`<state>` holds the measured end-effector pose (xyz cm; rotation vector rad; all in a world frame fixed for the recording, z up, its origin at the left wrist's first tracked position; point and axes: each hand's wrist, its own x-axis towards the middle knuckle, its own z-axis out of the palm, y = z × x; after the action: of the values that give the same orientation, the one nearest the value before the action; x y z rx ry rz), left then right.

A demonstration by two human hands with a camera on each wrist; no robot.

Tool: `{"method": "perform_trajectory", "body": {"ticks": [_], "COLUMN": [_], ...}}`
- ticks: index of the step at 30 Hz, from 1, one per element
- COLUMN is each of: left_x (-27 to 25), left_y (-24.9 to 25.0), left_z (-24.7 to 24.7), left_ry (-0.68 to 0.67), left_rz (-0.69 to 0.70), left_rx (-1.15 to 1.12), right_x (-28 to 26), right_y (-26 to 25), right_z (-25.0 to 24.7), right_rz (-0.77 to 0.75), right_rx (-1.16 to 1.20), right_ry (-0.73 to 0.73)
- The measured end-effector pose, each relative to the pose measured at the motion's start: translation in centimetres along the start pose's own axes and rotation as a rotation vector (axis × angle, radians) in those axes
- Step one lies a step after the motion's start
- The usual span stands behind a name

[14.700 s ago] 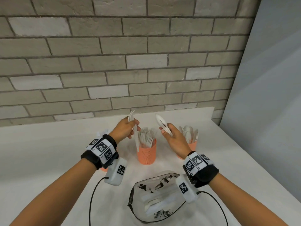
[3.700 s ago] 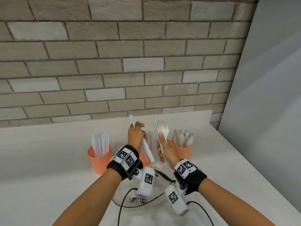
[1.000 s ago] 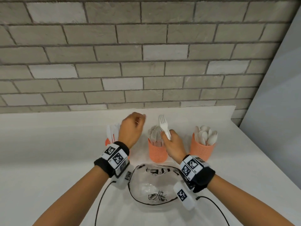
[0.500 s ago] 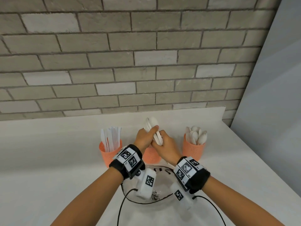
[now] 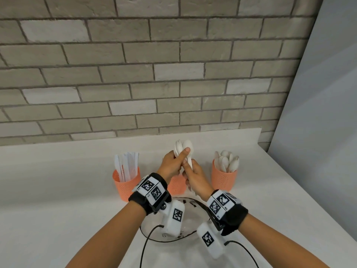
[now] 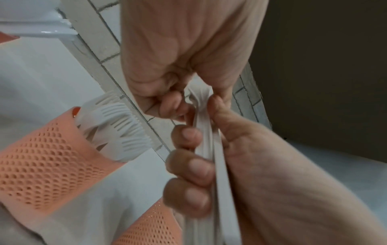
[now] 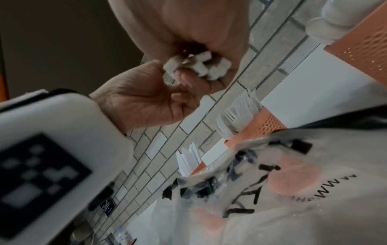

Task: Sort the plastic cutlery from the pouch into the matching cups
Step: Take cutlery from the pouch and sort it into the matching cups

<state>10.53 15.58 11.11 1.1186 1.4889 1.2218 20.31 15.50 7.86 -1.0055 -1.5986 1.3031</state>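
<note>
I kept both my left hand and right hand clenched around the white plastic spoons, needing them bunched tightly before steering toward the orange mesh cup of spoons near the tabletop's right edge.

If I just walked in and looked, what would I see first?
First you'd see two hands meeting in the middle, the left hand and the right hand, both gripping a bunch of white spoons above the table. Behind them stand three orange cups in a row: knives on the left, forks in the middle, spoons on the right. A clear pouch lies in front, under the wrists.
</note>
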Motion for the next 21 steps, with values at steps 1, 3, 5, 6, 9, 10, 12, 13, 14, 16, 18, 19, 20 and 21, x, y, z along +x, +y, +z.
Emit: {"method": "perform_trajectory", "body": {"ticks": [1, 3, 5, 6, 9, 10, 12, 13, 14, 16, 18, 19, 20, 21], "left_x": [0.0, -0.2, -0.5, -0.6, -0.6, -0.7, -0.7, -0.7, -0.8, -0.8, -0.8, -0.8, -0.8, -0.7], "left_y": [-0.1, -0.2, -0.3, -0.4, -0.4, -0.4, -0.4, -0.4, -0.3, -0.2, -0.2, -0.2, -0.2, -0.3], "left_z": [0.2, 0.4, 0.7, 0.8, 1.1, 1.1, 1.2, 1.3, 1.4, 1.7, 2.0, 2.1, 2.2, 2.2], "left_ry": [0.016, 0.046, 0.043, 0.038, 0.023, 0.018, 0.011, 0.011, 0.015, 0.041, 0.090, 0.121, 0.158, 0.200], "left_rz": [0.012, 0.033, 0.043, 0.046, 0.042, 0.042, 0.040, 0.037, 0.033, 0.028, 0.033, 0.036, 0.038, 0.039], "left_rx": [-0.014, -0.075, -0.171, -0.210, -0.244, -0.244, -0.244, -0.247, -0.252, -0.261, -0.255, -0.254, -0.255, -0.264], "right_x": [0.1, 0.3, 0.2, 0.2, 0.0, 0.0, 0.1, 0.0, 0.0, -0.1, 0.0, 0.1, 0.2, 0.3], "right_y": [0.2, 0.4, 0.3, 0.2, 0.2, 0.3, 0.5, 0.6, 0.6, 0.7, 0.8, 0.9, 1.0, 1.0], "right_z": [-0.1, -0.5, -0.9, -1.1, -1.4, -1.6, -1.8, -1.9, -2.0, -2.1, -2.3, -2.4, -2.6, -2.7], "right_rz": [-0.001, -0.001, 0.001, 0.005, 0.019, 0.025, 0.031, 0.032, 0.032, 0.027, 0.027, 0.030, 0.034, 0.038], "right_rx": [-0.007, -0.019, 0.004, 0.024, 0.041, 0.034, 0.016, 0.012, 0.013, 0.033, 0.051, 0.057, 0.063, 0.067], "right_ry": [0.030, 0.069, 0.082, 0.081, 0.080, 0.083, 0.081, 0.079, 0.078, 0.080, 0.097, 0.108, 0.113, 0.112]}}
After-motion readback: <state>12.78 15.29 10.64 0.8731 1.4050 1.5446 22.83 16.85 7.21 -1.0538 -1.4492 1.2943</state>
